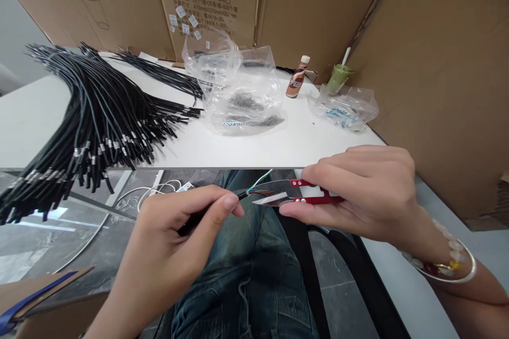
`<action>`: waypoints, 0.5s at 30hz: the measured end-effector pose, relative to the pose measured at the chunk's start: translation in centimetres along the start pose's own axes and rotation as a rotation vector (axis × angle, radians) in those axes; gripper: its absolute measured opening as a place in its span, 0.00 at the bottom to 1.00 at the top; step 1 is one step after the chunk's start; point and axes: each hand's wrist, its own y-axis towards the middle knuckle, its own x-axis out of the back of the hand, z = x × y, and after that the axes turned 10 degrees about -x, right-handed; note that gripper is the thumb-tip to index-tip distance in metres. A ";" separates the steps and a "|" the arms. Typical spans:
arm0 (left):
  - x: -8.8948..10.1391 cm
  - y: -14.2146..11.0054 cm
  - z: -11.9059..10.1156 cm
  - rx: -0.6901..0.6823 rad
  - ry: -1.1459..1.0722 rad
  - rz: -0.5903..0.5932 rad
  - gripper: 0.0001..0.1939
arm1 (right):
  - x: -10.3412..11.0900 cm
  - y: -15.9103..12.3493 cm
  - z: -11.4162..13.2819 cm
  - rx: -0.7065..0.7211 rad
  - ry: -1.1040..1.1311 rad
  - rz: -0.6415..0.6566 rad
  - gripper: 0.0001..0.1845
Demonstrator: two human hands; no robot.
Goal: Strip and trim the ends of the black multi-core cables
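Between thumb and forefinger my left hand (186,228) pinches a black cable (242,195). Thin coloured wires (260,191) fan out from the cable's stripped end, a green-and-white pair pointing up and orange-brown ones to the right. My right hand (361,190) is closed around red-handled thread snips (318,199). The snips' blades are apart and point left, with the orange-brown wires near or between them; exact contact I cannot tell. Both hands are above my lap, just in front of the table edge. The rest of the held cable is hidden by my left hand.
A big bundle of black cables (107,111) overhangs the white table (238,153) at left. Behind are clear plastic bags (246,100), a brown bottle (297,78), a green cup (339,78) and another bag (345,111). Cardboard boxes (318,5) wall the back and right.
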 end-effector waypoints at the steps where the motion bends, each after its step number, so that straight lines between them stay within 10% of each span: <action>1: 0.0 0.0 0.1 -0.014 0.005 -0.003 0.12 | 0.1 0.0 0.0 -0.001 -0.002 0.013 0.25; 15: 0.3 0.0 0.5 -0.074 0.008 0.136 0.15 | 1.0 1.1 -1.6 0.139 0.025 0.145 0.27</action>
